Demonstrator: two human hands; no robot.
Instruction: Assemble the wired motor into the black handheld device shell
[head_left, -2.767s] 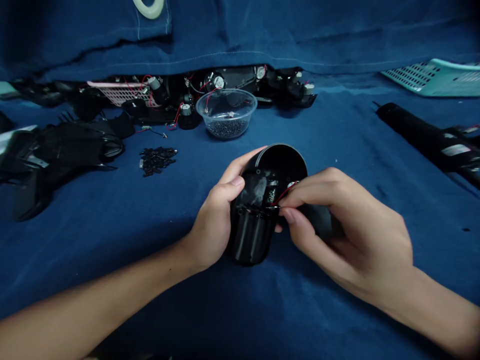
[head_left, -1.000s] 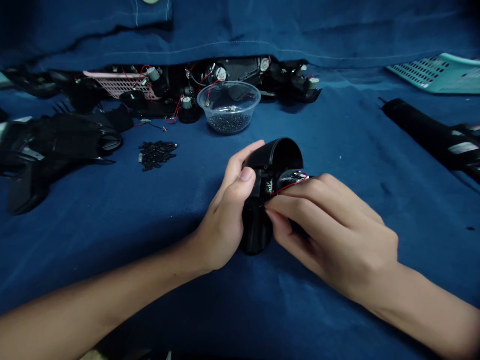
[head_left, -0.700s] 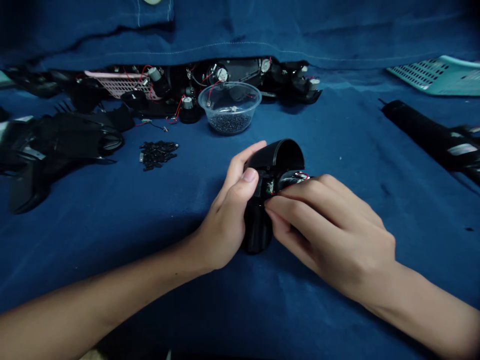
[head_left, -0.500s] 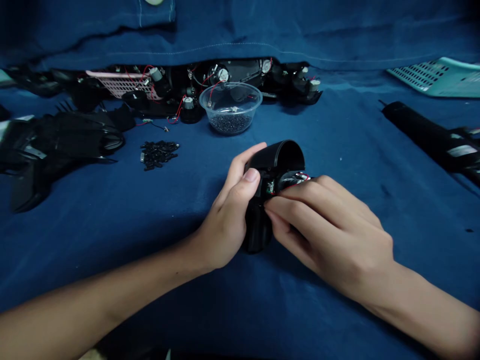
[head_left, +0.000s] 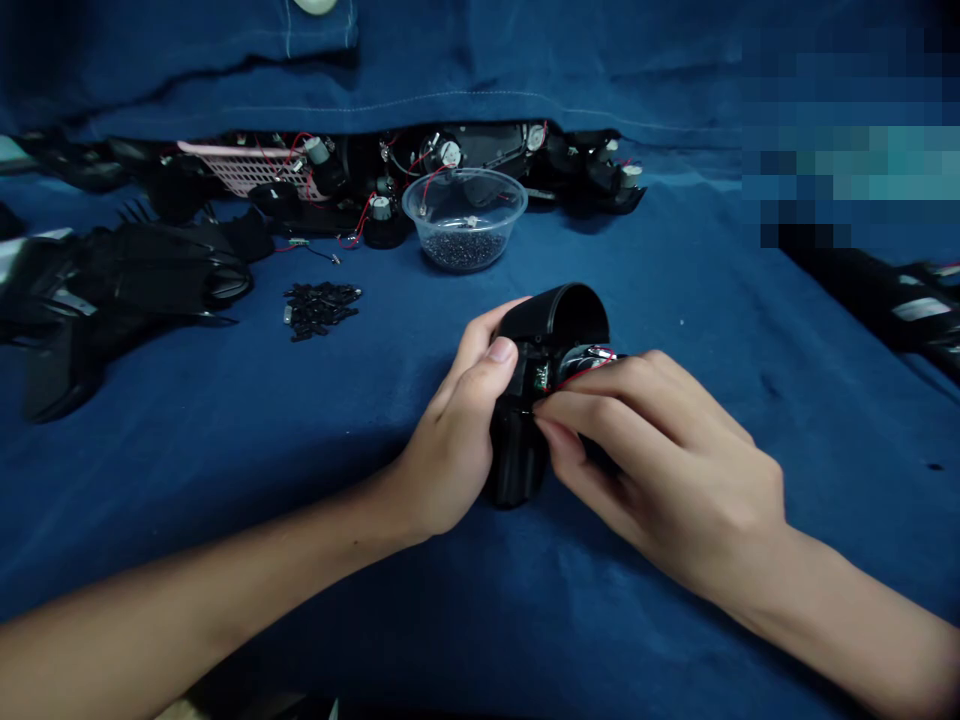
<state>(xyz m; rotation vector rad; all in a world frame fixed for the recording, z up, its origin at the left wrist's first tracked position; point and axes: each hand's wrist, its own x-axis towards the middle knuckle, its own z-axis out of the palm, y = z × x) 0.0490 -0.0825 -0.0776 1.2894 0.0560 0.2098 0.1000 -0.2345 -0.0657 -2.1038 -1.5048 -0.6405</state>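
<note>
My left hand is closed round the back of a black plastic housing, thumb on its near side. This housing has a rounded, hollow upper end and a narrower part below. Inside its open side sit a small green circuit board and a round motor-like part with a red wire. My right hand is at the open side, thumb and fingertips pinched together just below the board. Whatever is between those fingertips is too small or hidden to make out.
Beyond my hands stands a clear plastic bowl of tiny dark pieces. Left of it lies a pile of small black parts. Black housings lie at the left, wired motors and a pink basket behind. A black tube-shaped part lies right.
My right fingertips have shifted very slightly at the housing's open side. The left hand keeps the same hold, and the view has moved a little.
</note>
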